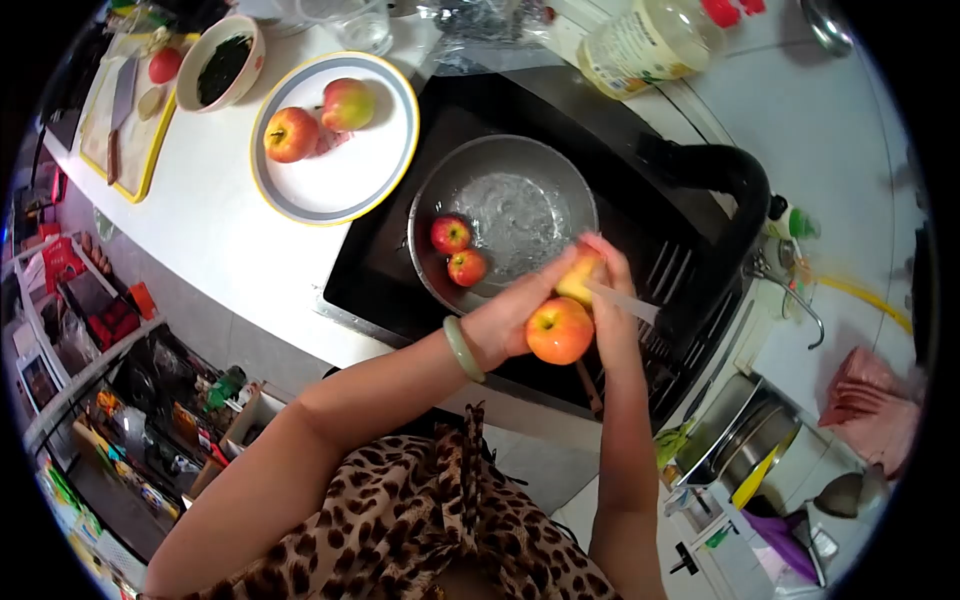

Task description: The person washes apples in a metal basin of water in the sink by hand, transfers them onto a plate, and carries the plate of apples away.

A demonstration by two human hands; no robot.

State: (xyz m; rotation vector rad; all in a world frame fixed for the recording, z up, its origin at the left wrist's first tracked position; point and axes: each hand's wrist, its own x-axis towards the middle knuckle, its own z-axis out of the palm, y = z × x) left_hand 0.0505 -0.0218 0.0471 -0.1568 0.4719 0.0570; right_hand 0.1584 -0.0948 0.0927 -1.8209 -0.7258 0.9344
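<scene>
The left hand (505,320) is clamped round an apple (559,330), held over the dark sink (400,270) just in front of the body. The right hand (605,290) is closed on a knife (622,302) whose pale blade sticks out toward 3 o'clock, and its fingers also pinch a yellowish, already peeled bit of fruit (580,275) right above the apple. Both hands touch each other over the fruit.

At 10 o'clock from the hands sits a metal bowl (530,165) with water and two small apples (458,250) in it. Farther out at 10 o'clock a plate (330,195) on the white tabletop (210,230) carries two more apples (318,120).

The risk I see is the blade: with wet fruit (the bowl suggests rinsing) the apple could turn in the left hand and the knife could slide toward the thumb. A loose hold could also drop the apple into the sink.
</scene>
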